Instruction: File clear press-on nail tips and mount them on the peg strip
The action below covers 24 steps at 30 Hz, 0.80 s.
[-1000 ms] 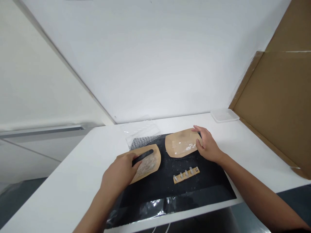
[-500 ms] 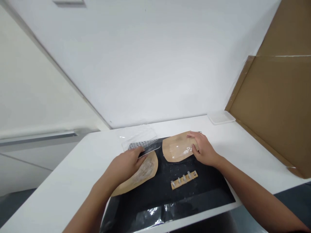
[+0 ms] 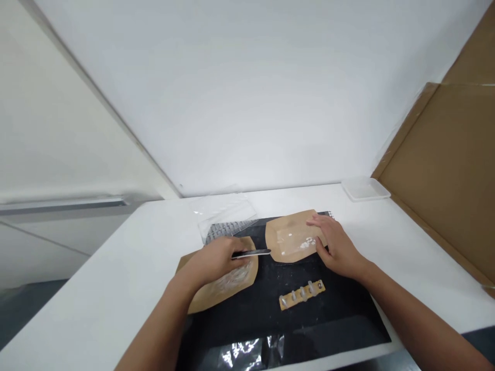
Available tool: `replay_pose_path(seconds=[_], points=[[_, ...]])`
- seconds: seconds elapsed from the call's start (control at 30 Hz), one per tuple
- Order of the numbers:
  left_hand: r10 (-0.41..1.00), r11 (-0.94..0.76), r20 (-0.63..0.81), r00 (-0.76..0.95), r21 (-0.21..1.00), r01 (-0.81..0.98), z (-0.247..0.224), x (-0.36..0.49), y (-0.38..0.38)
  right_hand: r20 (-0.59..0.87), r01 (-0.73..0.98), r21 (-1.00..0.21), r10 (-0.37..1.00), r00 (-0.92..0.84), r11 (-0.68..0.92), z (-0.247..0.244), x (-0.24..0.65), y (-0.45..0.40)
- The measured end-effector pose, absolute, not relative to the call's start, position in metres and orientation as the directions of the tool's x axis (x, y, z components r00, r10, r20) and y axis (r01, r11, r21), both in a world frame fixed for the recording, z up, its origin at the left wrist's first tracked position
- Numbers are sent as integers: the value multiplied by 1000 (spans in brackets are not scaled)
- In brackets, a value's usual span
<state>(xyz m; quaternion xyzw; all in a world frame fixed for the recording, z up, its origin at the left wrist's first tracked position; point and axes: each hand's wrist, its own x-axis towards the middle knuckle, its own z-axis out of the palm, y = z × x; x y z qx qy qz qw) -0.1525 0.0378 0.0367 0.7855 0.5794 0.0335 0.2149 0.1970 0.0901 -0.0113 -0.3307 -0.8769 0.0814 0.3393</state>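
My left hand point(image 3: 220, 257) grips a flat, dark file-like stick point(image 3: 253, 253), its free end pointing right. Beneath that hand lies a tan paper piece point(image 3: 247, 275) with clear bits on it. My right hand point(image 3: 336, 242) rests with fingers spread on the right edge of another tan paper piece point(image 3: 276, 234), which carries a clear film and small white bits. Nearer the front, a short tan strip point(image 3: 303, 295) bears several clear nail-like pieces. All of these lie on a black glossy sheet point(image 3: 270, 314).
Behind the sheet are a clear plastic sleeve point(image 3: 228, 208) and a grey patterned piece point(image 3: 228, 228). A shallow translucent tray point(image 3: 365, 189) sits at the back right of the white table point(image 3: 127, 268), beside an upright cardboard panel point(image 3: 456, 170).
The stick in my left hand has turned from slanting upward to nearly level, and its tip is now near the right paper piece. The whole view has shifted slightly.
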Motion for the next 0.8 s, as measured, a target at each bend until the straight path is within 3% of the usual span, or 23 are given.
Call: replay_pose_path(seconds=[0.4,0.57,0.8], points=[[923,-342,-17,386,424,839,40,-163,23,514,519,-389,646,-564,762,-14,197,89],[885,-454,169,433,516,727,43,-158,17,492,531,-392,659,-570,752,-16,198,89],[892,-449,324,316,539,713,37,-147,13,497,510,-395,645,-581,764,-21,199,91]])
